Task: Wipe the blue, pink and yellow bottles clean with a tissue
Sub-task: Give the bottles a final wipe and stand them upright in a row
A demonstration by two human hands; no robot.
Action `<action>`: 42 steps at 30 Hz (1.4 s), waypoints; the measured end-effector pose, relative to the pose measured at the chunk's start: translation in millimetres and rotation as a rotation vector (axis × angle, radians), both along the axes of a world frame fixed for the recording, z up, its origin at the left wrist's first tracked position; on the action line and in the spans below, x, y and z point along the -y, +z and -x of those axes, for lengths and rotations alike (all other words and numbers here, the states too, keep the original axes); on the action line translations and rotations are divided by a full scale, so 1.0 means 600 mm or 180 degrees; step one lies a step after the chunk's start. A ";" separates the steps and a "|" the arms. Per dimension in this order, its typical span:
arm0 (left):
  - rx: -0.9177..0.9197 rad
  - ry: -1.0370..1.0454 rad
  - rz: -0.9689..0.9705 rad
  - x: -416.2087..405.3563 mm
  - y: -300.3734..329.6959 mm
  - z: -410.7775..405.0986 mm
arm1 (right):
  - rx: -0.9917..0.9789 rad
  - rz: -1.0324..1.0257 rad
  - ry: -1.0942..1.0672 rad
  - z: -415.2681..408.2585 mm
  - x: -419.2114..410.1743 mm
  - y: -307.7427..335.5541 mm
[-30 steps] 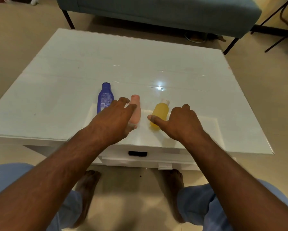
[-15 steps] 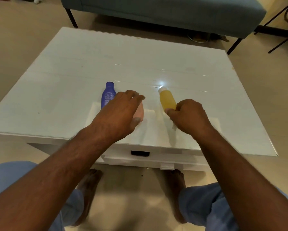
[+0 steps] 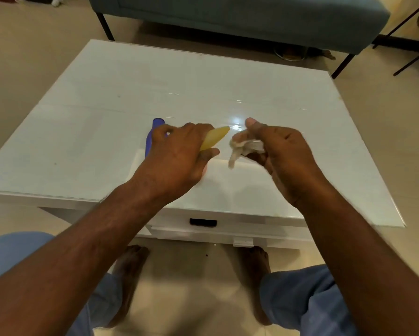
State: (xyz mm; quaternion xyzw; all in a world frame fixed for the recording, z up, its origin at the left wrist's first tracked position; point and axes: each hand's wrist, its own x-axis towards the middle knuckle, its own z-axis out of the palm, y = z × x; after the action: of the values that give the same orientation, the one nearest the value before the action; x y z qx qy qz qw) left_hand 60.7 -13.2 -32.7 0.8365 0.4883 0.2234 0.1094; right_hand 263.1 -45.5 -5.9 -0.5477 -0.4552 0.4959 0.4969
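My left hand [image 3: 179, 154] grips the yellow bottle [image 3: 214, 138], which is lifted and tilted with one end pointing up and to the right. My right hand [image 3: 283, 156] holds a crumpled white tissue [image 3: 245, 147] just right of that bottle, a small gap between them. The blue bottle [image 3: 152, 137] lies on the white table [image 3: 106, 132] behind my left hand, mostly covered by it. Only a sliver of the pink bottle [image 3: 205, 169] shows under my left hand.
The table's near edge has a drawer with a dark handle [image 3: 203, 222]. A teal bench [image 3: 240, 15] stands beyond the far edge, and black chair legs [image 3: 412, 61] are at the far right. My knees and bare feet are below the table front.
The yellow bottle went from my right hand into my left hand and now hangs above the pink bottle. My right hand has picked up a tissue.
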 end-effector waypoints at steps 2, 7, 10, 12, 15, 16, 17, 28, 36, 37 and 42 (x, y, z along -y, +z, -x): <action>0.0104 0.0047 0.0079 0.005 0.001 -0.001 | 0.0064 -0.0409 -0.0420 -0.001 -0.002 -0.006; 0.0281 -0.0037 0.0428 0.010 0.005 -0.004 | 0.1114 -0.1513 -0.0308 0.020 0.014 -0.019; 0.0317 -0.0100 0.0357 0.011 0.004 -0.005 | 0.1461 -0.1813 -0.0271 0.028 0.013 -0.028; 0.0313 -0.0082 0.0355 0.011 0.003 -0.005 | 0.1425 -0.1688 -0.0517 0.027 0.008 -0.030; 0.0497 -0.0166 0.0351 0.014 0.004 -0.007 | 0.1724 -0.2051 -0.0441 0.031 0.014 -0.023; 0.0541 -0.0190 0.0347 0.014 0.005 -0.007 | 0.1890 -0.2245 -0.0336 0.035 0.018 -0.023; 0.0557 -0.0199 0.0341 0.014 0.006 -0.007 | 0.1975 -0.2344 -0.0294 0.039 0.019 -0.024; 0.0486 -0.0249 0.0331 0.014 0.002 -0.009 | 0.1319 -0.1537 -0.0717 0.043 0.012 -0.026; 0.0687 -0.0475 0.0256 0.019 0.007 -0.008 | 0.1370 -0.1791 -0.0606 0.030 0.015 -0.018; 0.0712 -0.0444 0.0269 0.018 0.006 -0.008 | 0.1576 -0.1973 -0.0538 0.030 0.016 -0.017; 0.0852 -0.0451 0.0258 0.016 0.010 -0.008 | 0.1629 -0.2255 -0.0328 0.044 0.019 -0.022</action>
State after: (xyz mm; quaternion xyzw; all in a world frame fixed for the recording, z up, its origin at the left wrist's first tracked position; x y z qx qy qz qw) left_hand 65.5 -22.6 -26.8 0.8265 0.4177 0.3047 0.2227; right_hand 236.8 -56.7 -18.8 -0.4706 -0.6777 0.1321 0.5494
